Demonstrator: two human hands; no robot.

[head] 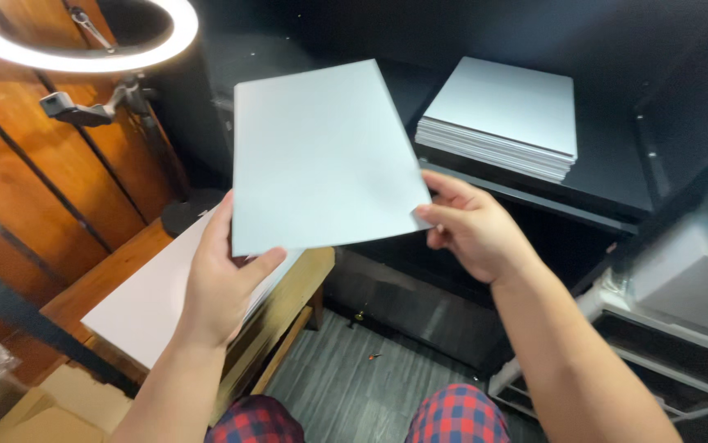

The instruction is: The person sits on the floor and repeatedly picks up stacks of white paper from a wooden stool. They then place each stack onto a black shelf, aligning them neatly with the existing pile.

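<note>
Both hands hold one white sheet (321, 156) up in the air, above the gap between the wooden tabletop (288, 303) and the dark shelf (608, 164). The left hand (223, 279) pinches the sheet's near-left corner at about 7 o'clock, thumb on top and fingers beneath. The right hand (473, 226) pinches the near-right corner at about 4 o'clock, thumb and forefinger closed on the edge. The hands are well apart, one at each near corner, so the sheet spans between them. The sheet's long axis runs away from the person, toward 12 o'clock, tilted slightly to the right, and its far end rises toward the shelf. Neither hand is clearly nearer to the sheet, since both grip it; the right hand lies nearer the stack (502, 115) of like sheets, which rests on the shelf at about 2 o'clock from the held sheet. A second white sheet or pile (157, 295) lies flat on the tabletop at 8 o'clock, just under the left hand. A ring lamp (83, 41) glows at 10 o'clock, before a wooden wall (34, 189). Plaid-clad knees (452, 418) show at 6 o'clock over a grey floor (362, 385).
</note>
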